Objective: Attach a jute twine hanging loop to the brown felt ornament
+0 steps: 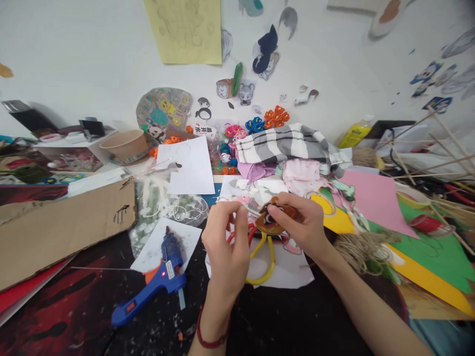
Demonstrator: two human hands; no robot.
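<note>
My right hand pinches a small brown felt piece with a dark and white eye-like mark, held above the table. Just left of it my left hand is raised, thumb and index finger pressed together; whatever they hold, if anything, is too small to make out. A dark red band circles the left wrist. Below the hands lie yellow-handled scissors and red handles on white paper. The blue glue gun rests to the left, its small red light lit.
A cardboard piece lies at the left. Green and yellow sheets, a twine bundle and pink paper spread to the right. Folded checked cloth and pipe-cleaner flowers stand by the wall.
</note>
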